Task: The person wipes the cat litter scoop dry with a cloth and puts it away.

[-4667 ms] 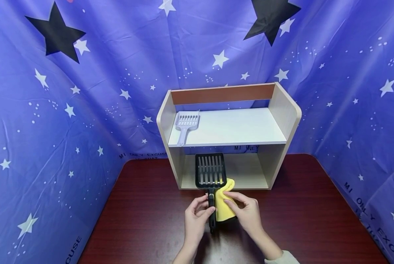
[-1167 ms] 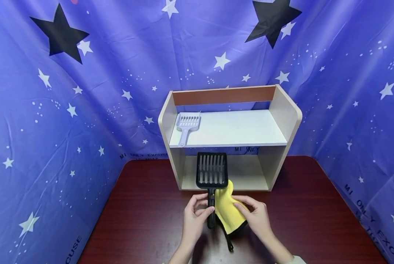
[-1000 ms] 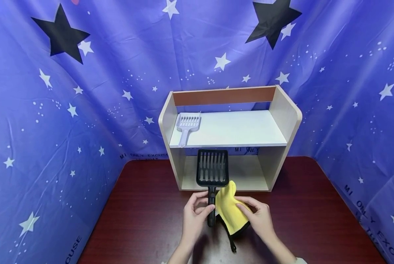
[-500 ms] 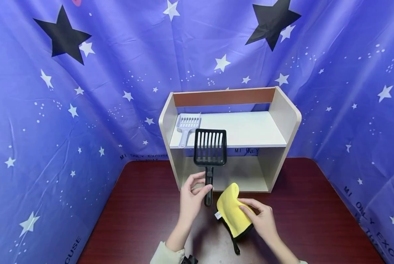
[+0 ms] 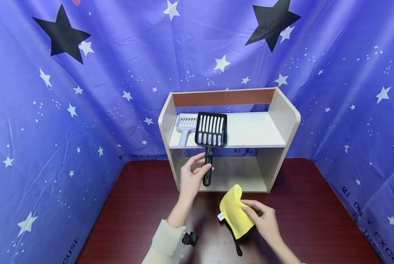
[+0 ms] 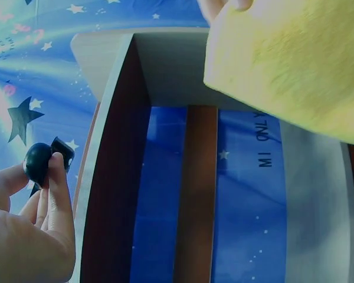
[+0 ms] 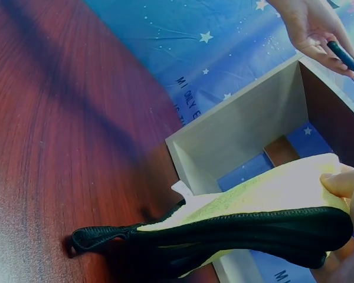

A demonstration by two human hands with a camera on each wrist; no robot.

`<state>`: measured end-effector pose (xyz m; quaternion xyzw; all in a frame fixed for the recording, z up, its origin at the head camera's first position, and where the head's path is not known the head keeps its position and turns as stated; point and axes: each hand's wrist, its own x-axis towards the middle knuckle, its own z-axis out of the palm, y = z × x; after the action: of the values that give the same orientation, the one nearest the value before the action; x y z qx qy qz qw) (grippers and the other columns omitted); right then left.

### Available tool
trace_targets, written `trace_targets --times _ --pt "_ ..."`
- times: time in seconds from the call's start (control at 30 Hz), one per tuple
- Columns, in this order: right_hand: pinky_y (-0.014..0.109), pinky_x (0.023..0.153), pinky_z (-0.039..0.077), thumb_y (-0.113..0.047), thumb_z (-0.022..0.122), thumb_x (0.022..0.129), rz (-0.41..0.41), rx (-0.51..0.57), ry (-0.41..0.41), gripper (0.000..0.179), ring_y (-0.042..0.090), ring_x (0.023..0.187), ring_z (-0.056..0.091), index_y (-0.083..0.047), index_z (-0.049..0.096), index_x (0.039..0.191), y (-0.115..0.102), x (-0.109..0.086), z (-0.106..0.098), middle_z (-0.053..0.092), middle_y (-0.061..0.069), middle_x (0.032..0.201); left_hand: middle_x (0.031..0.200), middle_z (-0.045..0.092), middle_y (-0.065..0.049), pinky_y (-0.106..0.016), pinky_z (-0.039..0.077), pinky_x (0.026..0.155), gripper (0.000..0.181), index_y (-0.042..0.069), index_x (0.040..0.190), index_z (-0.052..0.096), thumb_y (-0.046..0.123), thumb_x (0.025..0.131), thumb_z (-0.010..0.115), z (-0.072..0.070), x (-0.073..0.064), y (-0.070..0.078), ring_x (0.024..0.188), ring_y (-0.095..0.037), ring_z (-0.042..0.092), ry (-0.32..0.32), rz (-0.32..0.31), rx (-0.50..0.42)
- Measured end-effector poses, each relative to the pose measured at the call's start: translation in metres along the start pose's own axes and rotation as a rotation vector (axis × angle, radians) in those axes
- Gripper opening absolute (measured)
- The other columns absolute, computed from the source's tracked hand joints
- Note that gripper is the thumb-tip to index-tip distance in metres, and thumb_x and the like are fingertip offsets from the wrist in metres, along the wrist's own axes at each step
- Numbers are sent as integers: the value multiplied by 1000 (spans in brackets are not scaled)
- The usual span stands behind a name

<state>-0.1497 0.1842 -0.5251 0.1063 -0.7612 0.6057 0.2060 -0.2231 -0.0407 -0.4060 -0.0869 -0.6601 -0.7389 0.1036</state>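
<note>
My left hand (image 5: 191, 176) pinches the handle of a black slotted litter scoop (image 5: 211, 129), raised in front of the shelf unit's upper board. The scoop's head overlaps the right side of a pale lilac litter scoop (image 5: 185, 126) lying on that board. In the left wrist view only the end of the black handle (image 6: 38, 162) shows between the fingers. My right hand (image 5: 263, 219) pinches a folded yellow cloth (image 5: 234, 211) by its right side, above the table. The cloth has a black edge, a white tag and a black hanging loop, clearest in the right wrist view.
A two-level wooden shelf unit (image 5: 279, 161) with a white upper board (image 5: 249, 128) stands at the back of the dark red table (image 5: 144, 205). Purple star-printed curtains (image 5: 84, 128) close in the back and both sides. A small black device (image 5: 191, 239) is at the left sleeve.
The left hand has lifted the black litter scoop up and forward, away from the cloth, to the upper board's height. The right hand with the yellow cloth has shifted slightly right.
</note>
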Motion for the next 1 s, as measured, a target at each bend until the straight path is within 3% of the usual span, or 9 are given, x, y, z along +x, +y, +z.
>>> trace_targets --times 0.27,0.5,0.77,1.0 --pt "13 68 56 7 74 83 -11 -3 3 21 -6 90 69 1 75 103 5 -3 -3 78 6 96 110 71 -25 -17 53 61 37 4 124 67 5 88 73 8 26 7 69 -3 72 20 -8 -18" --pt "12 70 55 6 74 83 -12 -14 4 21 -7 91 68 1 74 104 9 -4 -7 78 0 98 111 72 -23 -23 60 67 35 1 123 68 5 88 73 16 43 10 78 -22 76 50 -55 -70" --pt "12 69 55 5 74 83 2 -39 10 21 -8 89 68 3 74 104 10 -5 -13 78 -2 97 111 74 -18 -17 54 59 33 4 120 70 12 89 75 20 56 12 73 -9 74 83 -73 7" --pt "12 67 55 5 75 82 29 -60 33 21 -8 87 67 1 75 103 10 -6 -15 78 -4 97 106 75 -20 -14 50 56 32 0 117 71 15 89 75 22 64 14 71 -9 74 87 -99 17"
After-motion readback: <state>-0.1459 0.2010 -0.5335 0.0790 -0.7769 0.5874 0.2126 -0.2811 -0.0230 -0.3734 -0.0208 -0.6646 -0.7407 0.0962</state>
